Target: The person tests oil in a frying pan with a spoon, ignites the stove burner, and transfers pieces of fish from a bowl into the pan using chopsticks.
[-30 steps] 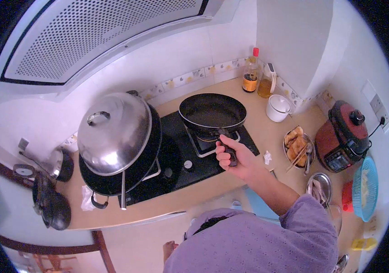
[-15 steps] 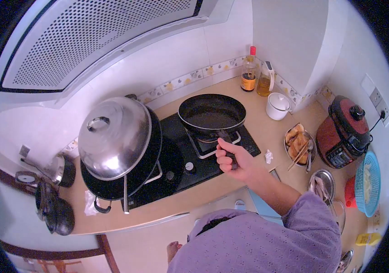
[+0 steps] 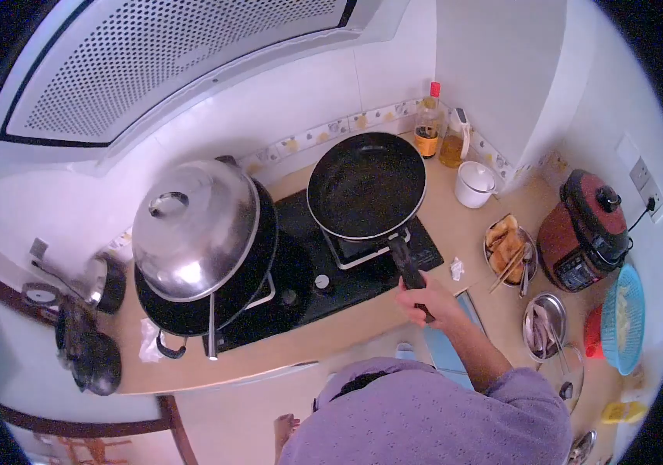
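Observation:
My right hand [image 3: 427,301] is closed around the black handle of a frying pan [image 3: 367,186]. The pan is over the right burner [image 3: 358,252], tilted so its dark inner face shows; whether its underside touches the burner is hidden. No food shows inside, only a faint sheen. Low in the view, my left hand [image 3: 285,425] hangs beside my body over the floor, its fingers curled and nothing visible in them. Left of the pan, a black wok [image 3: 184,318] under a domed steel lid [image 3: 196,232] stands on the black cooktop [image 3: 300,271].
A range hood [image 3: 184,70] overhangs the cooktop. Behind to the right stand a sauce bottle [image 3: 427,139], an oil jug [image 3: 453,147] and a white pot [image 3: 474,184]. Further right are a plate of browned food [image 3: 504,260] with chopsticks, a red pressure cooker [image 3: 579,232] and a blue basket [image 3: 623,353].
The frying pan has tipped, its inner face now turned more toward me. My right hand has moved down and right with the handle. My left hand has shifted slightly left.

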A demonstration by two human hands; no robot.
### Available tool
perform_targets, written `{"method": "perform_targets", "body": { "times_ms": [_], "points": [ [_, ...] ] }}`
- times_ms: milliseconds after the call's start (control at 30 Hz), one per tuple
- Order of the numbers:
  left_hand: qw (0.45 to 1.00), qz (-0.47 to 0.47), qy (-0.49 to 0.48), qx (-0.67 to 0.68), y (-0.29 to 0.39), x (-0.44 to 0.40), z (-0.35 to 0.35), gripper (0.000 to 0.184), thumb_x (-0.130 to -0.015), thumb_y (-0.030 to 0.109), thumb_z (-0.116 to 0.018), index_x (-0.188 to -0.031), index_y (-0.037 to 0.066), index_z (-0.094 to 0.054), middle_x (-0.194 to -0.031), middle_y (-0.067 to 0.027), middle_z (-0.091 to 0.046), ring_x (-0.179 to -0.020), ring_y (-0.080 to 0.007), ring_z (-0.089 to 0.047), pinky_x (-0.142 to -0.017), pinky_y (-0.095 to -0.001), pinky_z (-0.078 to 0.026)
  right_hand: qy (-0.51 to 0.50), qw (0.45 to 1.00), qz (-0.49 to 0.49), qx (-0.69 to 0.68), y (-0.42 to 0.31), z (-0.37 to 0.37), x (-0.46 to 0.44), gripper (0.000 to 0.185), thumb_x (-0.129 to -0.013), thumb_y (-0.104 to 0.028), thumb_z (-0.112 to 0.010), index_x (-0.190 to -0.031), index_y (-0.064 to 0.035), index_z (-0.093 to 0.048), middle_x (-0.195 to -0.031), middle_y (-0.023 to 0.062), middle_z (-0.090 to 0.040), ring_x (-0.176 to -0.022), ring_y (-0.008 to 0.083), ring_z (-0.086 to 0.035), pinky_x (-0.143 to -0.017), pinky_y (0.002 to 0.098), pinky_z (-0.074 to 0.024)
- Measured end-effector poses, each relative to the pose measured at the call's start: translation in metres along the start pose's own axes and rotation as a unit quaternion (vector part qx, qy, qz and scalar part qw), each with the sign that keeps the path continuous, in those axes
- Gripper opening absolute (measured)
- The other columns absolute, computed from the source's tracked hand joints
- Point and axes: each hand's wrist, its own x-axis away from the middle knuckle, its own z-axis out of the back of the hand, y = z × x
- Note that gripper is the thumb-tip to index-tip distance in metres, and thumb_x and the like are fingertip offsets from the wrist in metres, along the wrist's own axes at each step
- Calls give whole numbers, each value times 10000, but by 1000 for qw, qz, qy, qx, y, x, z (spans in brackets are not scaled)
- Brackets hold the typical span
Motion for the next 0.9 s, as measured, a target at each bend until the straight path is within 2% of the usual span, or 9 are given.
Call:
{"method": "perform_targets", "body": {
  "times_ms": [133,200,233,300,400,467,633,833,900],
  "points": [
    [999,-36,-4,-20,40,29,-19,241,-851,120,-525,-999,-70,-528,-740,-157,-626,-601,-218,-623,-501,-310,-512,30,997,7,64,-10,-2,15,272,-727,-52,-648,-892,-61,-431,-561,5,-427,-355,80,-381,-300,251,-307],
    [989,-49,-31,-136,34,20,-28,244,-862,130,-528,-1004,-68,-521,-730,-162,-624,-550,-239,-621,-469,-311,-512,36,995,15,94,-15,-4,21,274,-734,-71,-660,-883,-72,-430,-550,-3,-430,-348,80,-384,-292,248,-303],
    [989,-46,-34,-133,25,10,-27,244,-862,130,-528,-1004,-68,-521,-730,-162,-624,-550,-239,-621,-469,-311,-512,48,991,29,119,-17,-7,26,272,-730,-70,-663,-880,-71,-436,-544,-3,-431,-342,81,-385,-293,248,-307],
    [993,-54,-100,-39,10,2,-27,260,-868,145,-537,-1013,-70,-520,-736,-168,-625,-543,-248,-624,-469,-322,-519,63,986,41,146,-17,-7,29,270,-726,-70,-666,-877,-69,-442,-537,-2,-432,-337,81,-386,-293,248,-311],
    [994,-33,-93,-43,6,4,-25,279,-870,157,-548,-1033,-68,-518,-742,-173,-627,-552,-246,-626,-475,-329,-526,65,985,47,155,-10,2,28,259,-720,-73,-668,-867,-63,-456,-528,-5,-432,-328,81,-382,-294,247,-318],
    [994,-36,-72,-70,9,7,-25,273,-872,154,-539,-1034,-66,-518,-746,-173,-628,-557,-246,-628,-480,-329,-529,53,992,37,110,-6,6,28,304,-706,-31,-647,-928,-29,-440,-579,13,-434,-340,84,-394,-297,241,-332],
    [987,-32,-44,-151,36,13,-13,270,-874,148,-517,-1042,-62,-513,-757,-171,-632,-573,-246,-631,-496,-329,-535,15,997,52,54,13,19,25,313,-690,-19,-637,-932,-22,-439,-578,24,-444,-340,88,-396,-298,247,-334],
    [990,-59,-38,-119,54,11,0,290,-869,175,-533,-1049,-52,-516,-769,-174,-631,-584,-248,-631,-497,-335,-515,-58,996,21,-57,32,32,21,309,-679,-4,-617,-919,-25,-424,-544,36,-435,-334,95,-393,-299,252,-330],
    [990,-54,-78,-106,56,1,4,303,-872,191,-544,-1052,-51,-515,-771,-171,-630,-581,-245,-629,-497,-336,-507,-83,992,19,-95,35,35,20,310,-677,-3,-616,-914,-27,-419,-536,36,-431,-331,97,-392,-299,252,-326]
  ]
}}
